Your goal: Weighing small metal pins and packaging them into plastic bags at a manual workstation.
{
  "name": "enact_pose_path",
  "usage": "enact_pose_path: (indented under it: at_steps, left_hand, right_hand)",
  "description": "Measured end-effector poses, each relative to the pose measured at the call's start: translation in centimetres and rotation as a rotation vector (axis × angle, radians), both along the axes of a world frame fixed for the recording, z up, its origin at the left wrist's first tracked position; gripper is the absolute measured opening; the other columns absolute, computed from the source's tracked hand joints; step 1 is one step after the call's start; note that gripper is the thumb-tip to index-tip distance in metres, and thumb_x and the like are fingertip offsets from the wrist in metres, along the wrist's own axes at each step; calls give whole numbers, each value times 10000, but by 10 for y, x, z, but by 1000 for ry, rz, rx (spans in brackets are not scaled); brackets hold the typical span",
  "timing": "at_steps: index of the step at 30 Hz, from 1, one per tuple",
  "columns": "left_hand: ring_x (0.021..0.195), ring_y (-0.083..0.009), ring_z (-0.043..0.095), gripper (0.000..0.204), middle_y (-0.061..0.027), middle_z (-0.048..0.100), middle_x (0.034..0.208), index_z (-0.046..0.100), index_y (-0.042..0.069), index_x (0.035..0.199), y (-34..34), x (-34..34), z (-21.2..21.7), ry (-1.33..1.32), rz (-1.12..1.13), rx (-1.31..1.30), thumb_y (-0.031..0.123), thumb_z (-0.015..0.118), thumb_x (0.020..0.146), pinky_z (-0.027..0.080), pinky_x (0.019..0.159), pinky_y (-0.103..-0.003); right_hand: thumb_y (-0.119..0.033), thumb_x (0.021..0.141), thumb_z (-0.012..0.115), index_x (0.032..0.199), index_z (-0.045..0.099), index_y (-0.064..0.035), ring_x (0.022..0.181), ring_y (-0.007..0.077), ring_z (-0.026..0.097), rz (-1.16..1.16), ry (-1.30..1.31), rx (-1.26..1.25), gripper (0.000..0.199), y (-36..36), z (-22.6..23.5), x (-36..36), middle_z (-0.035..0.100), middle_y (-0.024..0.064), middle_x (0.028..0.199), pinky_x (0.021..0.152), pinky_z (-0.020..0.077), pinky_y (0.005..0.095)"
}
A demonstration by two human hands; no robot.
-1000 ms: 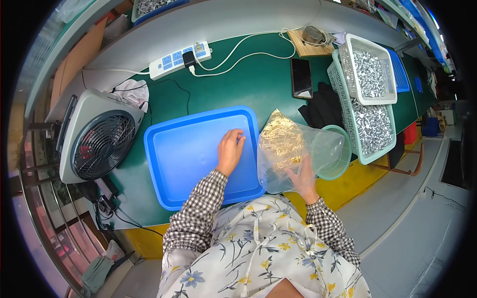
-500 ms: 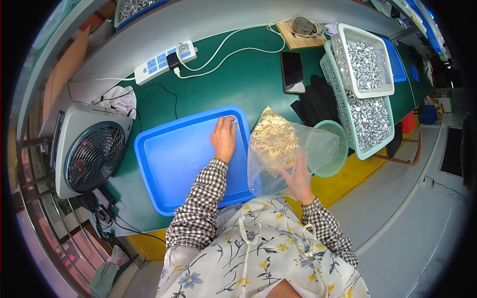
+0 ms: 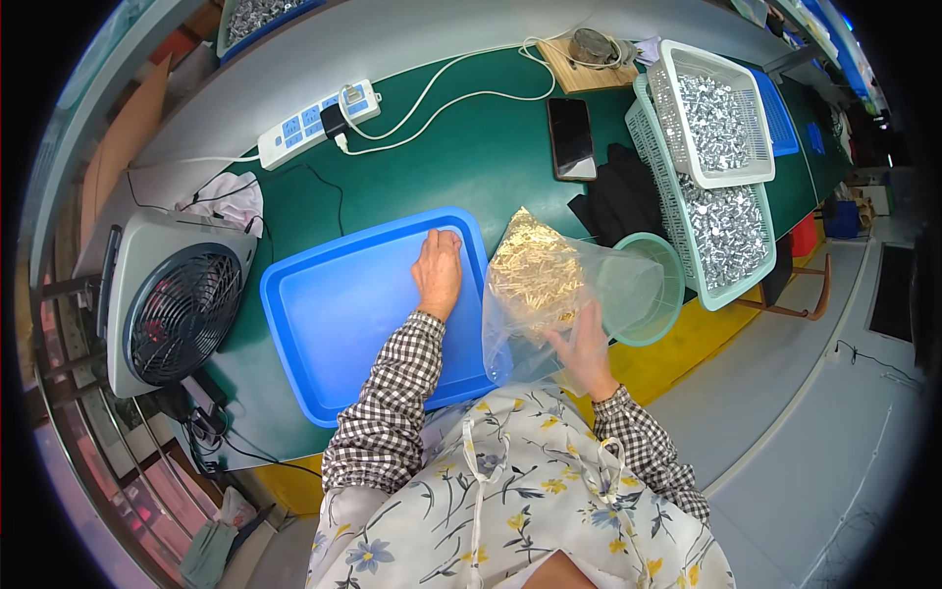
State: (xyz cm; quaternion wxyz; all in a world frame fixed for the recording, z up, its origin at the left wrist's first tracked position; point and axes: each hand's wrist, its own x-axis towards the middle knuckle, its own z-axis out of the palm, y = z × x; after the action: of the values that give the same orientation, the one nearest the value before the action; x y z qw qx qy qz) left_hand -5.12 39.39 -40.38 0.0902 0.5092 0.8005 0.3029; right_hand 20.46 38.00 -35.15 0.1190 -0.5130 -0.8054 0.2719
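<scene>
My left hand (image 3: 439,275) rests inside the blue tray (image 3: 343,294), near its far right corner. Its fingers are curled together, and whatever they may pinch is too small or hidden to make out. To the right of the tray lies a clear plastic bag (image 3: 500,344) holding many small gold-coloured metal pins (image 3: 535,270). My right hand (image 3: 586,355) grips the bag's near right side, thumb and fingers closed about the film. The bag's loose mouth spreads over a pale green round basket (image 3: 659,329).
A grey fan (image 3: 182,304) stands at the left. Behind the tray are a power strip (image 3: 319,123) with white cables and a phone (image 3: 572,139). Black cloth (image 3: 618,201) lies beside stacked baskets (image 3: 721,285) of silvery metal parts. A wooden board (image 3: 579,74) sits at the back.
The whole view has shifted slightly. My left hand stays at the tray's far right corner with its fingers drawn a little closer together; my right hand keeps its place on the bag.
</scene>
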Motion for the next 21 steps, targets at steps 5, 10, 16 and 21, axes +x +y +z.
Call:
enact_pose_path:
  at_steps: [5,10,16,21]
  left_hand:
    - [764,-281,557,58,-114,533,845,528,45,850,-2,-3,2,42,-21,-21,88,556,822,467,644,-396]
    - [736,-253,563,95,-112,554,860,537,25,906,-15,-21,13,-585,87,12,75,557,827,471,650,-350]
    - [749,-236,579,113,-109,574,837,577,0,884,-17,-21,25,-519,-57,-42,61,607,793,470,660,-335]
    - [758,-256,578,93,-115,580,837,596,-7,841,-4,-7,13,-368,99,42,47,628,772,470,671,-348]
  right_hand:
    - [-262,727,709,1288,239,101,1175,444,366,14,10,-16,817,1,4,-1,265,311,1330,960,368,421]
    - [-252,736,701,1301,231,90,1180,438,357,1,15,-9,811,1,3,1,282,304,1318,968,356,420]
    - [-239,758,682,1318,217,82,1184,444,336,17,32,24,796,2,4,1,302,307,1295,991,321,428]
    - [-285,738,699,1295,238,102,1167,438,376,23,-44,40,821,1,-1,4,277,314,1321,947,379,416]
